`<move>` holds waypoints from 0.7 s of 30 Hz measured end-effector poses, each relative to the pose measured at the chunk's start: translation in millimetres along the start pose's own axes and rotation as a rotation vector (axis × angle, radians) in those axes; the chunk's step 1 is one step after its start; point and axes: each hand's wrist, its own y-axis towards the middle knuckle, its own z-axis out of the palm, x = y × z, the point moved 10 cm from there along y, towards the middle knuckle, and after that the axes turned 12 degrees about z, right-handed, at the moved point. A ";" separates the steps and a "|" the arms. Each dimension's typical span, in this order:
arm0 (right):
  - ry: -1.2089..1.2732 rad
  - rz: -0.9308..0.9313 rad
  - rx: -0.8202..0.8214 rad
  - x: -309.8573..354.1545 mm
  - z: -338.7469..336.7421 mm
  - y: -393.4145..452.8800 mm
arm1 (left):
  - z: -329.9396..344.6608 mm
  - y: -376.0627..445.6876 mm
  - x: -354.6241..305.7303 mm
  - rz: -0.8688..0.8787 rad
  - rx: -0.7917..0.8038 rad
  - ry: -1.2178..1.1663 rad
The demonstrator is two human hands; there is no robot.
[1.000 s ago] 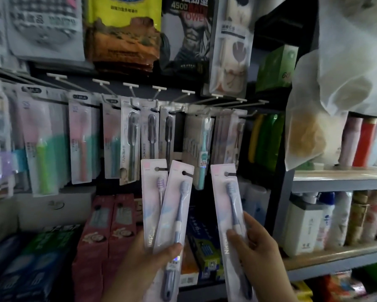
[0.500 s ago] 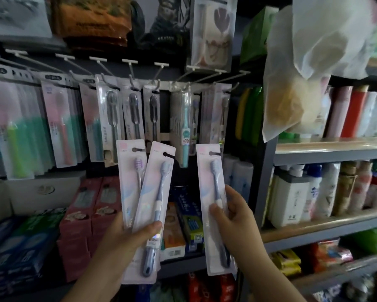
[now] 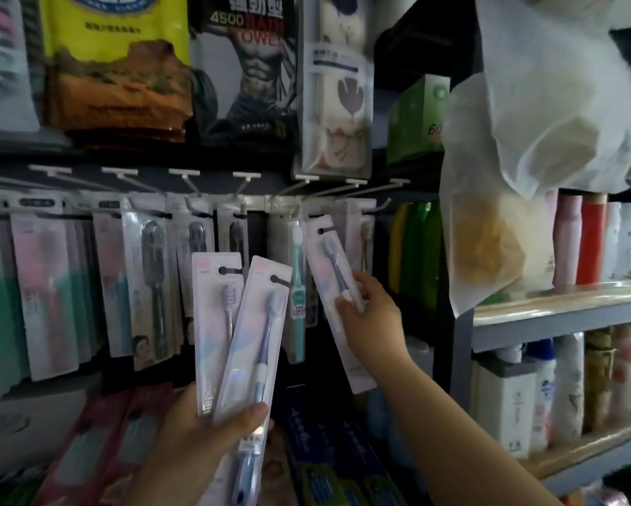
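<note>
Three white carded blister packs, each with one toothbrush, are held before a shop display. Two are gripped, fanned, in the left hand [image 3: 204,432]. The pack with the purple-bristled toothbrush [image 3: 215,323] is behind and upright. The pack with the blue-grey toothbrush [image 3: 259,341] is in front, tilted right, under the thumb. The pack with the dark blue toothbrush [image 3: 337,286] is pinched by the right hand [image 3: 370,319], its top leaning left, just below the row of white-tipped wire hooks [image 3: 246,175]. A hanging teal toothbrush pack [image 3: 297,286] is seen between the held packs. Translucent white plastic bags [image 3: 525,104] hang at upper right, above a grey shelf [image 3: 562,321] of bottles.
</note>
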 end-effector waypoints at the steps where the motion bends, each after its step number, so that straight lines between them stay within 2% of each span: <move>1: 0.010 0.001 -0.009 2.8 3.8 8.3 | 1.6 5.3 -2.5 0.023 0.024 -0.012; 8: 0.034 -0.008 -0.056 6.9 28.7 53.3 | 1.4 27.9 -5.5 0.032 0.068 -0.107; 12: 0.022 -0.019 -0.080 2.3 41.9 63.2 | -8.2 33.8 1.5 -0.004 0.047 -0.069; 17: 0.059 -0.025 -0.119 -0.2 59.9 75.0 | -8.8 38.9 2.6 0.032 0.068 -0.084; 21: 0.022 0.039 -0.086 -13.2 68.8 80.6 | -13.0 39.8 4.8 0.052 0.061 -0.082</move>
